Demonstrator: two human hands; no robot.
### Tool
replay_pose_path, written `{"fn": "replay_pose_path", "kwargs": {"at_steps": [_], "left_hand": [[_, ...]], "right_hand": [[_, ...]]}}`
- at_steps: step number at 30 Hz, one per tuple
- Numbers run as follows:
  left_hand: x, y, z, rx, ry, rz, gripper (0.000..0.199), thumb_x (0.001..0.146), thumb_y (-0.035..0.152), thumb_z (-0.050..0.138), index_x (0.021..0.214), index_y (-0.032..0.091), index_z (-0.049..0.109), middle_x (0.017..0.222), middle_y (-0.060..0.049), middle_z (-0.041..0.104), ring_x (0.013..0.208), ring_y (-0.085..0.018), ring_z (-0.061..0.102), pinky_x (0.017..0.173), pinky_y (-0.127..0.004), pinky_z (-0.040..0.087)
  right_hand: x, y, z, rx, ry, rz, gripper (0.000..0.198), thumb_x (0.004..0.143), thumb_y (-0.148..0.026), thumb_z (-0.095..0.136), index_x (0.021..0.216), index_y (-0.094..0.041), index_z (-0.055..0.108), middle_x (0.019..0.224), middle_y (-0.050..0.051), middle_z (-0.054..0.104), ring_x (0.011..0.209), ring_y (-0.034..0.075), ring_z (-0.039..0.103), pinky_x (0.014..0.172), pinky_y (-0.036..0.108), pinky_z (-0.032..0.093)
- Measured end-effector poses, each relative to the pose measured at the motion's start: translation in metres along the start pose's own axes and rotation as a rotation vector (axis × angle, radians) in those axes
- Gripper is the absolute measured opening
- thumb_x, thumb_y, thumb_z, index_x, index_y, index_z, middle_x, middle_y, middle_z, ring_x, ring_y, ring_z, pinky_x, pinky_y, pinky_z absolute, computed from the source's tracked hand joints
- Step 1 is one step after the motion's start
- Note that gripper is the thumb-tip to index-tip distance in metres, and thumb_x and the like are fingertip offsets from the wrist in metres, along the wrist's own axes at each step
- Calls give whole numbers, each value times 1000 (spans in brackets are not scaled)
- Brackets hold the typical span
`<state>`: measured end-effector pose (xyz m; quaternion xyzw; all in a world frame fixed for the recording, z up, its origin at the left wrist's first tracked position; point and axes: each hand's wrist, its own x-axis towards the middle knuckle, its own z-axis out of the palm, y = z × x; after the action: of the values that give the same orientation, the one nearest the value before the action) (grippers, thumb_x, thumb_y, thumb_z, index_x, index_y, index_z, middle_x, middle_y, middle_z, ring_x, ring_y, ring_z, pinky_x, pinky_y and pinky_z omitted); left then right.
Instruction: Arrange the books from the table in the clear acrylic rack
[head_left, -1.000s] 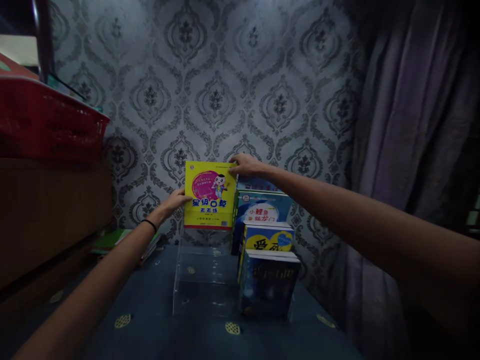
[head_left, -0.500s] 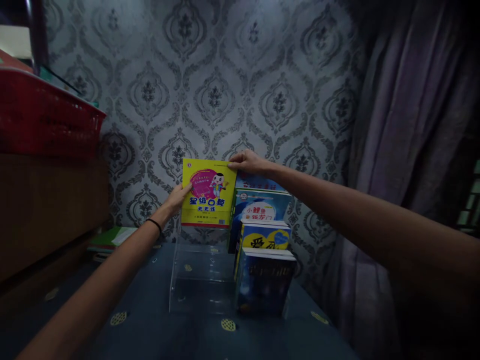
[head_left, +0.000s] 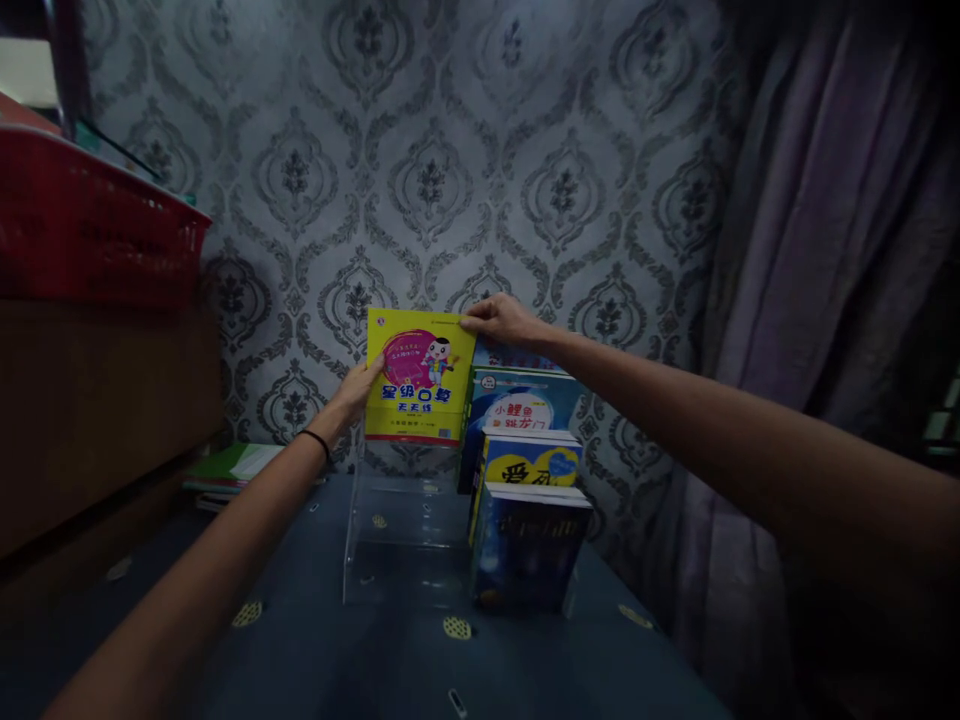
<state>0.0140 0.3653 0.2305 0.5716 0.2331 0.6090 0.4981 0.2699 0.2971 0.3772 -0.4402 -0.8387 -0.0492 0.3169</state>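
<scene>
A yellow book (head_left: 409, 405) is being pinched at its left and top edges by the left hand (head_left: 349, 400) and right hand (head_left: 506, 322), fingers (head_left: 477, 322) nearly together, open room showing below.

Smooth printed paper covers the yellow book (head_left: 416, 425), while the clear plastic rack (head_left: 405, 543) shows a glossy, see-through finish. The dark blue book (head_left: 529, 560) has a faint sheen and matt white paper edges. The surface (head_left: 337, 660) looks smooth and dull, the basket (head_left: 97, 240) is red plastic, the cabinet (head_left: 97, 410) wood-like, the curtain (head_left: 795, 250) softly folded cloth.
</scene>
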Motion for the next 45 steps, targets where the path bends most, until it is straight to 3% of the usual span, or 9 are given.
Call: {"fn": "replay_pose_path", "kwargs": {"at_steps": [3, 8, 12, 18, 27, 31, 36, 41, 45], "left_hand": [[1, 4, -7, 15, 12, -6, 42, 94, 56, 57, 104, 17, 71, 90, -9, 78, 79, -23, 74, 73, -33, 61], [-2, 7, -15, 35, -12, -8, 45, 95, 58, 54, 112, 19, 69, 96, -8, 78, 84, -22, 74, 77, -34, 60], [-3, 2, -12, 25, -34, 18, 38, 94, 51, 60, 109, 16, 69, 99, -8, 78, 87, -22, 73, 83, -35, 59], [-2, -1, -6, 8, -18, 36, 34, 98, 46, 55, 102, 16, 71, 92, -7, 78, 78, -20, 72, 78, -35, 60], [-6, 0, -2, 15, 6, 40, 35, 100, 44, 51, 104, 16, 72, 99, -9, 79, 85, -23, 74, 83, -38, 61], [-8, 0, -1, 20, 9, 55, 36, 97, 47, 56, 111, 17, 71, 100, -9, 79, 87, -24, 75, 81, -37, 61], [-8, 0, 1, 6, -2, 75, 42, 94, 51, 59, 114, 16, 71, 103, -10, 79, 91, -25, 75, 84, -36, 60], [-8, 0, 2, 5, -22, 64, 50, 92, 58, 59, 118, 16, 69, 98, -10, 79, 81, -25, 75, 77, -37, 61], [-9, 1, 4, 6, -28, 83, 53, 91, 59, 59, 122, 17, 67, 104, -11, 78, 85, -25, 74, 78, -37, 60]], "right_hand": [[0, 2, 1, -6, 7, 5, 29, 88, -39, 62, 72, -14, 66, 50, -3, 47, 51, 11, 43, 52, 27, 31], [0, 2, 3, -11, 14, 6, 25, 89, -36, 60, 74, -16, 63, 54, -2, 48, 54, 11, 43, 52, 26, 32], [-1, 0, 4, -31, 24, 27, 21, 88, -30, 58, 73, -16, 62, 56, -2, 47, 55, 12, 43, 53, 26, 31], [-1, -5, 3, -6, -13, 45, 18, 89, -27, 60, 75, -16, 60, 59, -3, 48, 55, 11, 43, 55, 27, 32], [-1, -9, 0, -60, -34, 26, 22, 87, -25, 58, 66, -18, 54, 57, -3, 46, 56, 12, 43, 56, 28, 30], [-3, -9, -4, -45, -46, 19, 30, 92, -34, 56, 67, -18, 56, 57, -2, 49, 55, 12, 45, 56, 27, 32], [-2, -9, -7, -1, -30, 46, 62, 99, -63, 37, 64, -18, 60, 54, 1, 53, 51, 13, 48, 58, 28, 40], [-1, -9, -9, 70, 5, 14, 71, 100, -67, 27, 80, -15, 72, 83, 10, 73, 76, 19, 64, 76, 30, 50], [-3, -9, -7, 123, 40, 13, 72, 102, -63, 25, 92, -12, 75, 103, 14, 76, 96, 23, 68, 89, 31, 49]]}}
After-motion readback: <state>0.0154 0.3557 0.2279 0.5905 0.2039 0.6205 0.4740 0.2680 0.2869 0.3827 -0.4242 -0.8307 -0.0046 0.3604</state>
